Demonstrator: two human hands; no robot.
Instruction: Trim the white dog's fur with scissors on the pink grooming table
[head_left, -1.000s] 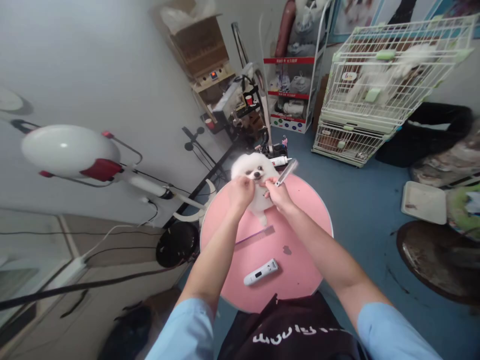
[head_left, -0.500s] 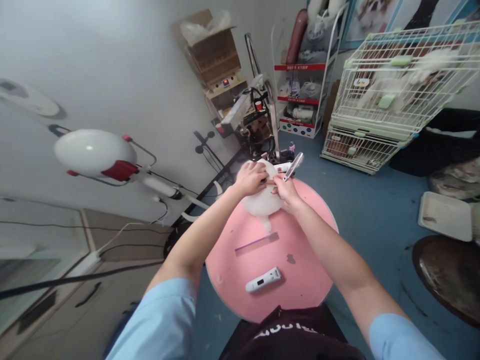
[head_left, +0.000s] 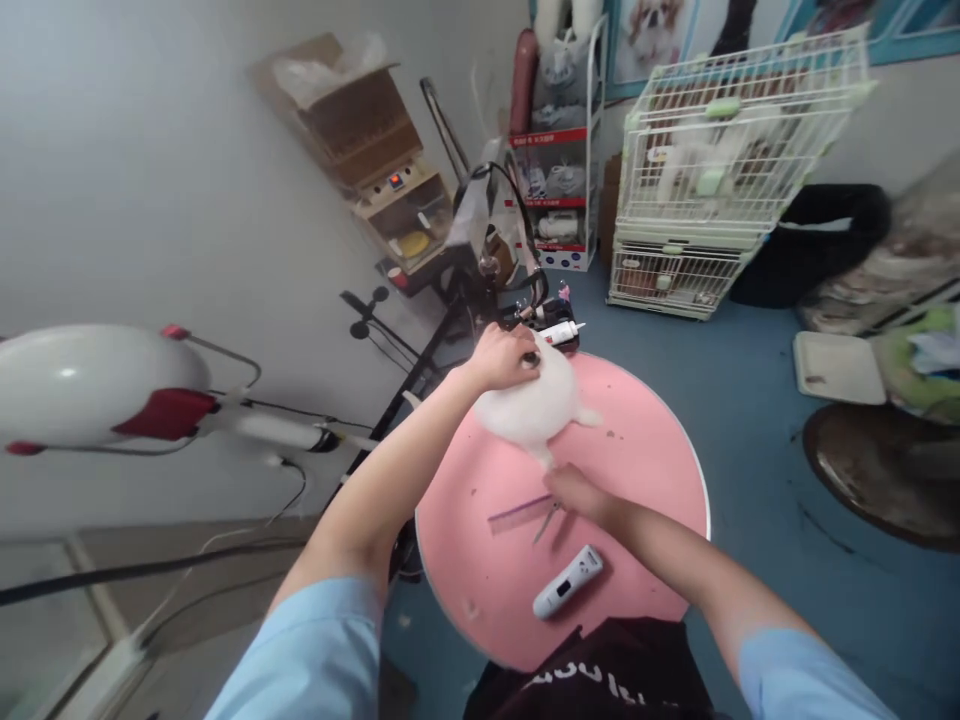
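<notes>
A small white-furred animal (head_left: 529, 405), which looks like a dog, is on the round pink table (head_left: 645, 450). My left hand (head_left: 506, 357) is closed around its head end, fingers bent over the fur. Closer to me, just below one pale leg, my right hand (head_left: 576, 490) is closed on a pair of scissors (head_left: 547, 522), blades pointing down and left. Under those fingers lies the right end of a purple-backed comb (head_left: 514, 514); whether they touch it I cannot tell. A white hair clipper (head_left: 568, 582) rests near the table's front edge.
A white tube (head_left: 561, 333) and small tools stand behind the table. A white lamp-like device (head_left: 105, 385) on an arm hangs at the left. Stacked wire cages (head_left: 675, 240), a shelf rack (head_left: 551, 140) and a shallow tray (head_left: 838, 368) are to the right.
My right hand has left the animal's head and come down toward the comb; the scissors in it now point toward me. My left hand stays at the head. The view has shifted.
</notes>
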